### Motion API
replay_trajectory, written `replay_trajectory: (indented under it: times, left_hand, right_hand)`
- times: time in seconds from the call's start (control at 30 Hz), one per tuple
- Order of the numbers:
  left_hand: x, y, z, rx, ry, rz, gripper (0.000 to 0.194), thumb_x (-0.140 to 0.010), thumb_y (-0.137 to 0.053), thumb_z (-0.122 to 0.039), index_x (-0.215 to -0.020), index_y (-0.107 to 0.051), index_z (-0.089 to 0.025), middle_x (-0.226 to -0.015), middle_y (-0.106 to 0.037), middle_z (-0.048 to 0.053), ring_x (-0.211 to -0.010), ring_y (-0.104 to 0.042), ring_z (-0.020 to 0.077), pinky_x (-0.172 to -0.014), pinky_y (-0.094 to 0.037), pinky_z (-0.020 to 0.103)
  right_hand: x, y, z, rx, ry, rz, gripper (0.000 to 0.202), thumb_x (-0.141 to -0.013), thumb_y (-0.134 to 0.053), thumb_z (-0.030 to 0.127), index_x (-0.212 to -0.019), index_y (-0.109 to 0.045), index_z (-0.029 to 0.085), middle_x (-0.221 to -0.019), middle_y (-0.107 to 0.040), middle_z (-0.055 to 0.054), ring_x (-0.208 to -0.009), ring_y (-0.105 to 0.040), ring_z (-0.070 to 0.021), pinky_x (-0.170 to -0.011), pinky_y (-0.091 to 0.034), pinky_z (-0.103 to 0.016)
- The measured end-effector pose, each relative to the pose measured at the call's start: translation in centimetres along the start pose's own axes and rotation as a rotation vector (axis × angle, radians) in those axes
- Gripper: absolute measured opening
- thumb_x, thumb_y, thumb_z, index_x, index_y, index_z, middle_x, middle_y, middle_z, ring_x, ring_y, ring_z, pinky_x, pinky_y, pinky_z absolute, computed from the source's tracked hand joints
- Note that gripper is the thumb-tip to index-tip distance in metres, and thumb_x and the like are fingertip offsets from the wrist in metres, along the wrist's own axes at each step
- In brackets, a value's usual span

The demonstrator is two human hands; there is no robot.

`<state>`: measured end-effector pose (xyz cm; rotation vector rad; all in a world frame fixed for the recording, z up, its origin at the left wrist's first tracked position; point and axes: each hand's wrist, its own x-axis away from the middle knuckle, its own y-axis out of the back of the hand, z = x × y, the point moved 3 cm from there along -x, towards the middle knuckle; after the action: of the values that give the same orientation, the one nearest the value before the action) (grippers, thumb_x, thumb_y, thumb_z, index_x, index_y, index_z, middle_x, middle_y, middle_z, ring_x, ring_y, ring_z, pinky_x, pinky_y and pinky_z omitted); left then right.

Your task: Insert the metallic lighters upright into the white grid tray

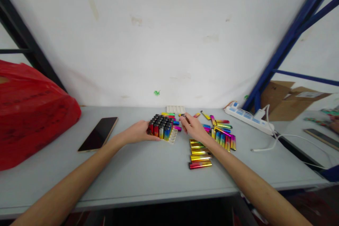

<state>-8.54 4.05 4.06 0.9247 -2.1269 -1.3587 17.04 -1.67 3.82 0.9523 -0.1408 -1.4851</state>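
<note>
Several shiny multicoloured lighters with black tops [161, 125] stand upright in rows in a white tray [173, 136], whose right end shows bare holes. My left hand [140, 131] is wrapped round the left side of this block, thumb along its front. Just right of the block, my right hand [191, 125] pinches a small lighter, its dark top showing at the fingertips. Gold and red lighters [200, 157] lie in a column below my right wrist. More colourful lighters [225, 138] lie loose to the right, some partly hidden by my forearm.
A second white tray [175, 109] lies by the wall. At the left are a dark phone [99, 134] and a red plastic bag [34, 113]. On the right are a white power strip [249, 120] with cables, a cardboard box [288, 100] and another person's hand [335, 124].
</note>
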Motion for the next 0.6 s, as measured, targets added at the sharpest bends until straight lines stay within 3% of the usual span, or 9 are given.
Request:
replay_trajectory:
  times: [0.13, 0.3, 0.4, 0.6]
  left_hand:
    - [-0.1, -0.1, 0.1, 0.000, -0.017, -0.002, 0.057, -0.071, -0.069, -0.077, -0.086, -0.069, -0.021, -0.075, -0.071, 0.001, -0.075, -0.066, 0.0235, -0.060, -0.046, 0.026]
    - [-0.2, -0.1, 0.2, -0.008, -0.013, 0.004, 0.058, -0.071, -0.069, -0.077, -0.088, -0.069, -0.021, -0.079, -0.072, 0.001, -0.075, -0.066, 0.0230, -0.063, -0.046, 0.026]
    - [-0.2, -0.2, 0.3, -0.020, -0.005, 0.014, 0.058, -0.072, -0.068, -0.077, -0.088, -0.068, -0.021, -0.076, -0.071, 0.001, -0.073, -0.066, 0.0227, -0.060, -0.044, 0.027]
    - [-0.2, -0.1, 0.2, -0.011, -0.001, 0.007, 0.059, -0.072, -0.069, -0.076, -0.091, -0.069, -0.021, -0.079, -0.072, 0.002, -0.077, -0.067, 0.0240, -0.061, -0.046, 0.027]
  right_hand:
    - [0.1, -0.3, 0.9, 0.195, 0.190, 0.015, 0.043, -0.107, -0.035, 0.050, -0.077, -0.050, 0.022, -0.083, -0.059, -0.005, -0.081, -0.057, -0.0190, -0.076, -0.044, -0.030]
    - [0.0, -0.4, 0.2, 0.198, 0.069, 0.032, 0.043, -0.106, -0.043, 0.047, -0.073, -0.051, 0.022, -0.067, -0.061, -0.001, -0.063, -0.057, -0.0171, -0.065, -0.041, -0.028]
    - [-0.1, -0.4, -0.2, 0.211, 0.038, 0.039, 0.038, -0.106, -0.047, 0.043, -0.076, -0.054, 0.021, -0.072, -0.067, -0.003, -0.066, -0.062, -0.0183, -0.064, -0.040, -0.028]
    - [-0.4, -1.3, -0.3, 0.321, 0.096, 0.180, 0.027, -0.104, -0.055, 0.032, -0.080, -0.056, 0.020, -0.079, -0.069, -0.005, -0.074, -0.065, -0.0194, -0.068, -0.042, -0.028]
